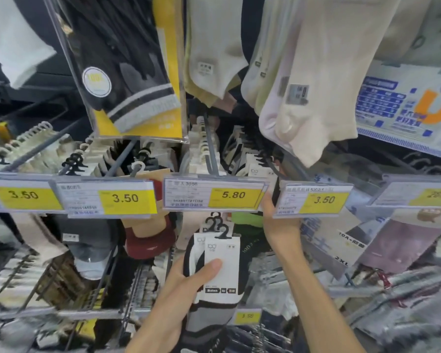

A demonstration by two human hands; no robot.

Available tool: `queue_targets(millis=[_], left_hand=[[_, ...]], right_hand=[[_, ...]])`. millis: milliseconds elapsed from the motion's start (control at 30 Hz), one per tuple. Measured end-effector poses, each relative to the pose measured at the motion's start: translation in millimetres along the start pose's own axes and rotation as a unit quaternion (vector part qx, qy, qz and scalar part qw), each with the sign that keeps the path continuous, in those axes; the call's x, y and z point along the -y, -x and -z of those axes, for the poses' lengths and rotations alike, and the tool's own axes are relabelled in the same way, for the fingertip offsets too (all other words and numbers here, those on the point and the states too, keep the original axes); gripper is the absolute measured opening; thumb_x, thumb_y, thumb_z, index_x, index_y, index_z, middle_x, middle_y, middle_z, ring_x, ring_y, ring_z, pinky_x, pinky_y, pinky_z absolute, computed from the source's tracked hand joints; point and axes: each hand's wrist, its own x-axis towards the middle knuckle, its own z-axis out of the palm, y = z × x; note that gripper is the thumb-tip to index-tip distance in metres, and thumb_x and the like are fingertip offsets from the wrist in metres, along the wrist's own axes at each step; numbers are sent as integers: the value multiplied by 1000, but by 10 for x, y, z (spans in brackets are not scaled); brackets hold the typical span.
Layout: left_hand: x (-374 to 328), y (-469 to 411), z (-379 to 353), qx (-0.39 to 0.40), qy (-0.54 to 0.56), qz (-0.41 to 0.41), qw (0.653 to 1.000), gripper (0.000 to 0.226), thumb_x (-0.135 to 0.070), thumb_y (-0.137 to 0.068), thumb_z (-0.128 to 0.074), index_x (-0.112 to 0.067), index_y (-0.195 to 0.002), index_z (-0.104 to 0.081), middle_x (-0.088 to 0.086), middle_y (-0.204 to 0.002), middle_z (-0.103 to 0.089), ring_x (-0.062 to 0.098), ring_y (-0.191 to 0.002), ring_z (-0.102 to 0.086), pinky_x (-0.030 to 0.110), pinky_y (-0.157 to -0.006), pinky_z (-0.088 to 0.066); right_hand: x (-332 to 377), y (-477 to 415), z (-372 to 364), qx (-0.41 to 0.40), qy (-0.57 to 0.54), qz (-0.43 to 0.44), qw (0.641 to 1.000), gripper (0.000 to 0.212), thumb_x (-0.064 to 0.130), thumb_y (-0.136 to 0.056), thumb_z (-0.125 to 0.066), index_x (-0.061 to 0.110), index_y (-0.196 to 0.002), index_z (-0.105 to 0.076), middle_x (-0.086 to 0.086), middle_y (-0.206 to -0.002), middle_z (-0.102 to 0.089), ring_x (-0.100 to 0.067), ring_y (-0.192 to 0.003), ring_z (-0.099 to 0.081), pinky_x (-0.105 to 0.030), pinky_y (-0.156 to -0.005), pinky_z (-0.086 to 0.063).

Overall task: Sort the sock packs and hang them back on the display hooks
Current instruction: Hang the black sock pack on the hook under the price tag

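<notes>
Matt white card sleeves on the sock packs (220, 261) (black plastic hooks), glossy clear price holders (214, 196).

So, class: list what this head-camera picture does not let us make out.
- Right hand, head view: fingertips hidden behind the 5.80 price tag, grip unclear.
- Sock packs in left hand: count unclear, they overlap.
- Small print on tags: blurred.
- Hanging packs' tops: cut by the top edge.

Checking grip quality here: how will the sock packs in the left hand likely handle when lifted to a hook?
The sock packs probably feel light; the left hand pinches several at once. The white card fronts look stiff, but the socks below likely hang floppy. The black hooks fan apart, so they may snag.
</notes>
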Motion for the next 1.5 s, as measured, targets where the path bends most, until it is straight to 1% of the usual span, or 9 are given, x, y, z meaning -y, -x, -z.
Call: queue_targets(millis=[67,133,200,300,500,667,1033,1200,1500], left_hand=[[7,5,-32,-11,-4,11,1000,51,-40,-48,-83,-34,-99,-77,-2,-101,-79,17,-92,-76,28,-67,-61],[7,27,-57,-11,-15,17,1000,62,-42,-48,-83,-30,-107,-73,-2,-103,-78,17,-94,-75,29,-70,-60],[1,47,-83,-11,-22,13,1000,58,-41,-51,-84,-30,-107,-74,-3,-103,-78,16,-94,-75,25,-67,-60],[35,47,-109,-11,-25,13,1000,60,-40,-52,-83,-27,-110,-73,0,-104,-78,16,-94,-75,21,-64,-59],[134,35,-169,21,103,87,991,48,-43,-63,-73,-22,-106,-79,10,-113,-75,25,-101,-73,30,-68,-61],[155,-5,-214,-15,100,47,994,57,-33,-58,-80,-21,-113,-72,9,-107,-77,24,-94,-75,29,-62,-60],[48,-49,-231,-83,3,-1,997,45,-46,-52,-78,-37,-97,-77,-5,-104,-78,15,-98,-74,42,-89,-53],[25,-47,-135,-97,19,-3,995,35,-31,-59,-74,-26,-94,-71,-6,-81,-79,9,-68,-75,22,-49,-56],[69,-32,-146,-64,19,-27,997,45,-28,-46,-81,-22,-91,-81,12,-93,-79,26,-79,-77,27,-54,-59]], right_hand=[[106,114,-76,-65,-25,106,992,27,5,-96,-54,28,-85,-48,25,-94,-60,5,-100,-56,1,-83,-38],[-9,409,-49,-108,-11,190,976,16,24,-98,-56,35,-109,-57,23,-121,-60,0,-123,-52,-14,-101,-38],[-196,754,-62,-81,-30,193,977,30,44,-95,-58,38,-125,-57,16,-126,-57,-13,-121,-56,-21,-97,-45],[-291,1068,-126,37,-65,92,993,51,62,-78,-70,50,-126,-55,18,-123,-59,-6,-116,-58,-13,-87,-47],[-403,1056,42,28,-141,-3,990,39,48,-72,-75,47,-109,-65,16,-109,-73,-1,-99,-68,-13,-72,-53],[-376,1044,174,41,-158,-11,986,34,36,-75,-77,42,-108,-69,12,-106,-75,-4,-96,-71,-14,-71,-54],[-243,846,177,69,-225,13,972,31,37,-73,-76,40,-102,-67,-1,-105,-76,-17,-95,-72,-29,-78,-59],[-73,476,279,11,-206,110,972,37,22,-89,-62,46,-117,-62,16,-123,-68,-1,-116,-61,-13,-94,-46],[-34,32,93,0,-154,193,969,26,9,-89,-57,15,-113,-64,35,-112,-66,13,-112,-58,-3,-93,-38]])
